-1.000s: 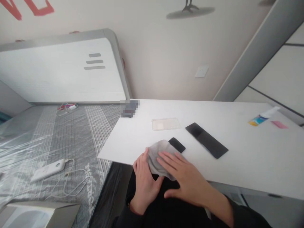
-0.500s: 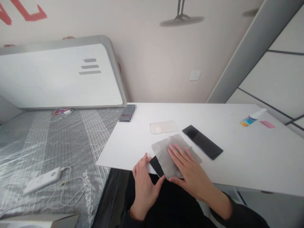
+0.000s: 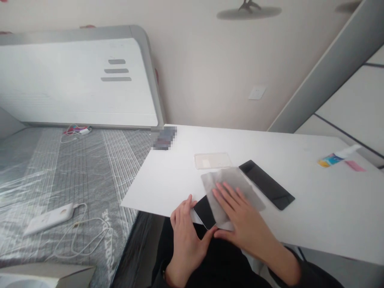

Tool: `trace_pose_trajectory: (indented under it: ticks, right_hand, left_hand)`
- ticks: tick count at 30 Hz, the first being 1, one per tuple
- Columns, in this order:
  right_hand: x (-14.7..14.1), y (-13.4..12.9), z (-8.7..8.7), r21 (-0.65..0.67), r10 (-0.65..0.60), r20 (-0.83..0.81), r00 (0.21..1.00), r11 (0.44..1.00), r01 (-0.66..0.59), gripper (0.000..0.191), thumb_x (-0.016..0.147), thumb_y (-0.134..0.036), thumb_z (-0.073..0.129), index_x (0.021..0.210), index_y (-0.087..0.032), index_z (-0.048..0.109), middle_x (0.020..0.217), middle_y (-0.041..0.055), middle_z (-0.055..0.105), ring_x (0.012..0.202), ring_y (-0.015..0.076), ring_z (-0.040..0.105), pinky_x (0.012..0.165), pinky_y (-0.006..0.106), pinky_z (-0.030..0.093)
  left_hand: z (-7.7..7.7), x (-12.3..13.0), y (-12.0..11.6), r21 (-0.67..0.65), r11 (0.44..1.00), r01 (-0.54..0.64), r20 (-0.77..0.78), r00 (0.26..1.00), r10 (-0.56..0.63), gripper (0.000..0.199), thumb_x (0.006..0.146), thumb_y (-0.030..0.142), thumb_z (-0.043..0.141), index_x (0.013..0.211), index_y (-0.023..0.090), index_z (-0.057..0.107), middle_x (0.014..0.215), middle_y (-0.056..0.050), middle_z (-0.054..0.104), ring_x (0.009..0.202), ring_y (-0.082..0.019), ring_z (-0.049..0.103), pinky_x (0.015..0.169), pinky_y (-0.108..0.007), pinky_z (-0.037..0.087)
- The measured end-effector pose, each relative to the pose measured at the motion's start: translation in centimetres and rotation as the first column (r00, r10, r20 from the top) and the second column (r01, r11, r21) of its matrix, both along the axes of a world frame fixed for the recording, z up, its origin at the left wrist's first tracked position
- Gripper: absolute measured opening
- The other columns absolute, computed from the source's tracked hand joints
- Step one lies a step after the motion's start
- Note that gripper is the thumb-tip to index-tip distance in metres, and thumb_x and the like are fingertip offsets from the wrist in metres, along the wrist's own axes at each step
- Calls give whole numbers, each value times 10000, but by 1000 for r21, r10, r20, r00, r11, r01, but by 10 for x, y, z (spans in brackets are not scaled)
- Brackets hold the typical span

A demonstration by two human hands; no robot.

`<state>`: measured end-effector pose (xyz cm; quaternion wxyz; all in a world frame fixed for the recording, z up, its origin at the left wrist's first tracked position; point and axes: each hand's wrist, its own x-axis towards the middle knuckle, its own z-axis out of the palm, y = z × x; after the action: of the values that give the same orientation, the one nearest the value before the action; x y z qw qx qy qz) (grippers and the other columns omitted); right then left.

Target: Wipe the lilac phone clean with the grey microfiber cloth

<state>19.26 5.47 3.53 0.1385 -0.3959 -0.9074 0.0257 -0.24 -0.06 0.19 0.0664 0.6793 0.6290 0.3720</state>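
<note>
A black phone (image 3: 205,212) lies at the table's near edge, mostly covered by a thin grey cloth (image 3: 246,188). My left hand (image 3: 189,236) grips its bare left end, fingers on the far edge and thumb on the near one. On top of the cloth, my right hand (image 3: 240,214) lies flat with stretched fingers, pressing it onto the phone; the thumb sits apart by the near edge. A second black phone (image 3: 267,185) rests on the table just beyond the cloth's right side. Behind the cloth is a clear phone case (image 3: 212,161).
The white table (image 3: 324,208) carries a spray bottle (image 3: 337,157) and a pink item (image 3: 355,165) at the right. A blurred-out object (image 3: 164,138) is at its far left corner. On the plastic-covered bed (image 3: 120,168) lie a white power bank (image 3: 49,219) and cables.
My right hand and the cloth have slid right along the phone, baring more of its left end. My left hand keeps its grip. The whole view has shifted slightly.
</note>
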Motion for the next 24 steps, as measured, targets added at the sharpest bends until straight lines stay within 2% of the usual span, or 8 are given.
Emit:
trace_pose_trajectory:
  ticks: [4,7,10,13,16,18,21,24]
  right_hand:
    - [-8,-13,4,-98,232,-20,973,968,-233,1055,846,-848,425,1606,-144,223,1627,119,332,1488,298,359,1186,505,385]
    - [10,-1,3,-57,83,-18,996,995,-84,846,957,-727,398,1600,-195,258,1607,107,378,1471,296,391,1162,540,397]
    - [14,0,-1,11,-50,-46,998,999,50,905,930,-752,427,1586,-142,299,1592,156,391,1474,361,368,1145,612,381]
    - [-8,-19,0,-67,151,-100,983,985,-158,1064,825,-848,473,1580,-116,311,1608,148,364,1481,342,360,1190,538,364]
    - [-20,-28,3,-140,261,-158,952,949,-283,985,851,-811,492,1581,-171,324,1605,99,388,1470,283,392,1226,469,336]
    - [-9,-18,1,-101,186,-145,972,974,-202,879,919,-738,479,1585,-191,311,1589,97,417,1454,281,419,1205,496,365]
    - [22,3,-9,40,-45,-122,992,998,50,730,1007,-612,433,1591,-197,292,1570,109,443,1442,316,435,1145,568,423]
    - [42,8,-15,157,-104,-159,982,979,129,571,1052,-430,427,1573,-211,343,1528,75,504,1420,327,465,1083,585,490]
  left_hand:
    - [-3,-2,0,30,1000,0,-32,999,1,840,822,305,693,1514,168,237,1371,-188,569,1246,-348,547,996,-518,414]
    - [0,-2,1,15,1000,-10,-17,1000,10,880,834,392,731,1522,183,225,1273,-156,631,1212,-340,578,993,-514,418]
    - [0,-1,2,16,1000,-13,-24,1000,13,902,828,450,751,1522,199,232,1223,-141,653,1188,-339,596,989,-516,421]
    - [-4,-1,1,42,999,-21,-54,998,24,778,891,362,641,1529,197,229,1304,-168,610,1210,-337,586,983,-522,423]
    - [-6,-2,1,65,997,-37,-64,997,41,710,909,292,568,1530,198,238,1363,-181,573,1232,-328,581,993,-525,421]
    - [-4,-3,1,42,998,-36,-35,999,37,795,878,372,663,1528,198,239,1310,-167,610,1214,-330,596,1008,-532,417]
    - [3,-2,1,27,999,-33,5,999,33,919,819,490,766,1517,192,248,1210,-136,663,1172,-328,622,1013,-536,421]
    - [11,-3,1,55,998,-37,-20,999,38,735,858,540,718,1419,201,386,1199,-134,671,1153,-322,637,975,-511,454]
